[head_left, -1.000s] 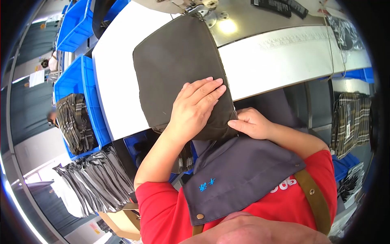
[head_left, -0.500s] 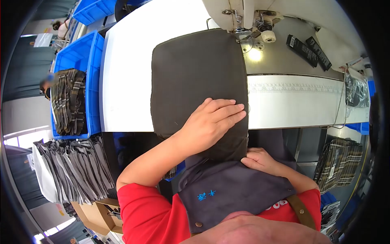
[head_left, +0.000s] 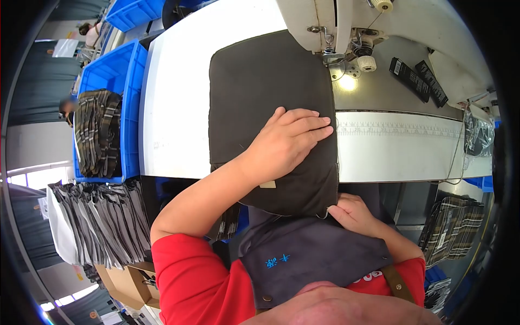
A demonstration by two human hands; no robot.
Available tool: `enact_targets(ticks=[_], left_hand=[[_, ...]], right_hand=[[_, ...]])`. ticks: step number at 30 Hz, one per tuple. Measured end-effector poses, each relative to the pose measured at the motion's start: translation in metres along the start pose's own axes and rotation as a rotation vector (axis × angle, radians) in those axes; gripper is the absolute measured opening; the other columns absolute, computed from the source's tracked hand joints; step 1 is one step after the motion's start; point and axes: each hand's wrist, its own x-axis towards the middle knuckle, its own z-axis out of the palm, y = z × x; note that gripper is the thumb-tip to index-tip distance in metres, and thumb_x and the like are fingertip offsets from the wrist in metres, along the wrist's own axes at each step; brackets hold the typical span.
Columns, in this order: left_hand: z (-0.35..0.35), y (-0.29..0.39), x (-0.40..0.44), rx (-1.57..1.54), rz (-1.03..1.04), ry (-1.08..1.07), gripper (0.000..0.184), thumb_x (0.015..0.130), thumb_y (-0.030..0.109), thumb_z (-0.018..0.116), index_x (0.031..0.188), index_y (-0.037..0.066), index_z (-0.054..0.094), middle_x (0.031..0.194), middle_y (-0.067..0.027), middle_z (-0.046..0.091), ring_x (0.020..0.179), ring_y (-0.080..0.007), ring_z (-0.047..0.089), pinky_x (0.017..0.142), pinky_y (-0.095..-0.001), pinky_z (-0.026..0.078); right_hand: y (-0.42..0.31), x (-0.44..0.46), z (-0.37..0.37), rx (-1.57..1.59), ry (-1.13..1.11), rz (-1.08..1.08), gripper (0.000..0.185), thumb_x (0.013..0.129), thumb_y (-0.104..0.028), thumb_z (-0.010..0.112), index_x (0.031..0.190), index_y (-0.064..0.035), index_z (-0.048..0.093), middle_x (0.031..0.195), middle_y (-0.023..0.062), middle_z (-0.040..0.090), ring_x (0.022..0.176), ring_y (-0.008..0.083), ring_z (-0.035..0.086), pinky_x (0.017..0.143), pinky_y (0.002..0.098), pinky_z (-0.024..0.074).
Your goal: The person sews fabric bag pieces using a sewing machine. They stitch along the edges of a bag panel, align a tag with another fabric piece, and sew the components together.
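Observation:
A dark brown fabric piece [head_left: 265, 81] lies over the white table [head_left: 179, 108], its upper right edge at the needle area of a sewing machine [head_left: 336, 57]. Flat on the fabric rests my left hand [head_left: 290, 142], fingers stretched toward the right edge. My right hand [head_left: 352, 212] pinches the lower right corner of the fabric, just beyond the table's front edge. A small pale tag [head_left: 267, 184] shows below my left wrist.
Blue bins, one holding plaid fabric [head_left: 97, 132], stand at the left. Grey cloth pieces [head_left: 103, 222] hang below. Two black packets [head_left: 410, 79] lie right of the needle. Folded plaid cloth [head_left: 452, 230] is at the right.
My left hand has moved up along the fabric. The fabric's lower part is more spread out, and the pale tag has come into sight. The view has turned and shifted.

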Motion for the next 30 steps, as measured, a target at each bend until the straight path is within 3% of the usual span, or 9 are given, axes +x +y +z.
enact_targets(ticks=[2,5,6,7,8,11,15,21,30], left_hand=[[0.000,-0.004,0.005,-0.007,0.001,0.001,0.042,0.087,0.005,0.074,0.128,0.014,0.073,0.134,-0.0003,0.069,0.126,-0.0242,0.061,0.090,-0.0408,0.049],[0.000,-0.012,0.011,-0.003,-0.002,0.008,0.043,0.087,0.004,0.074,0.129,0.013,0.072,0.135,-0.0017,0.069,0.126,-0.0257,0.062,0.092,-0.0417,0.049],[0.000,-0.014,0.013,-0.012,-0.005,0.011,0.044,0.087,0.003,0.073,0.130,0.012,0.072,0.135,-0.0023,0.069,0.126,-0.0261,0.062,0.094,-0.0418,0.049],[0.000,-0.017,0.015,-0.021,-0.008,0.013,0.044,0.086,0.003,0.073,0.130,0.012,0.072,0.135,-0.0029,0.069,0.127,-0.0265,0.062,0.095,-0.0418,0.049],[-0.001,-0.019,0.018,-0.022,-0.009,0.011,0.044,0.086,0.003,0.073,0.130,0.012,0.072,0.135,-0.0029,0.069,0.127,-0.0265,0.062,0.095,-0.0418,0.049],[-0.001,-0.028,0.025,-0.061,0.005,0.022,0.044,0.087,0.002,0.072,0.130,0.010,0.073,0.136,-0.0050,0.069,0.128,-0.0281,0.061,0.104,-0.0415,0.049],[-0.002,-0.042,0.035,-0.059,0.034,0.032,0.042,0.088,0.002,0.071,0.129,0.009,0.073,0.136,-0.0060,0.069,0.129,-0.0291,0.061,0.110,-0.0423,0.048],[-0.004,-0.060,0.048,-0.043,0.047,0.045,0.039,0.090,0.002,0.069,0.128,0.009,0.074,0.135,-0.0062,0.070,0.129,-0.0293,0.061,0.111,-0.0413,0.048],[-0.006,-0.092,0.069,-0.038,0.122,0.091,0.036,0.093,0.006,0.070,0.128,0.012,0.075,0.128,-0.0063,0.073,0.119,-0.0303,0.065,0.104,-0.0409,0.052]], right_hand=[[-0.005,0.000,-0.003,-0.019,0.009,0.009,0.022,0.103,-0.018,0.063,0.093,0.0014,0.064,0.085,0.0161,0.062,0.077,0.0361,0.061,0.071,0.0437,0.0507],[-0.011,-0.001,-0.006,-0.192,0.081,-0.135,0.011,0.096,-0.011,0.065,0.095,-0.0007,0.068,0.086,0.0141,0.063,0.076,0.0334,0.062,0.070,0.0436,0.0507],[-0.017,-0.001,-0.009,-0.405,0.159,-0.279,0.012,0.090,-0.011,0.067,0.099,-0.0029,0.070,0.087,0.0117,0.064,0.075,0.0303,0.061,0.068,0.0424,0.0488],[-0.024,-0.002,-0.013,-0.617,0.238,-0.422,0.020,0.085,-0.011,0.070,0.103,-0.0050,0.072,0.089,0.0092,0.064,0.074,0.0272,0.061,0.066,0.0411,0.0469],[-0.034,-0.001,-0.022,-0.615,0.238,-0.420,0.020,0.085,-0.011,0.070,0.103,-0.0050,0.072,0.089,0.0092,0.064,0.074,0.0272,0.061,0.066,0.0411,0.0469],[-0.056,0.010,-0.047,-1.096,0.274,-0.578,0.039,0.073,-0.020,0.074,0.111,-0.0093,0.073,0.093,0.0034,0.060,0.075,0.0191,0.055,0.064,0.0338,0.0364],[-0.065,0.039,-0.056,-1.091,0.243,-0.405,0.041,0.071,-0.020,0.076,0.109,-0.0070,0.074,0.085,0.0023,0.048,0.078,0.0206,0.049,0.065,0.0353,0.0358],[-0.067,0.059,-0.067,-1.171,0.179,-0.383,0.049,0.067,-0.020,0.080,0.112,-0.0023,0.073,0.082,0.0024,0.045,0.080,0.0207,0.049,0.066,0.0352,0.0368],[-0.071,0.086,-0.092,-1.208,0.094,-0.391,0.050,0.068,-0.027,0.086,0.111,-0.0047,0.072,0.086,0.0015,0.055,0.085,0.0205,0.055,0.070,0.0349,0.0427]])
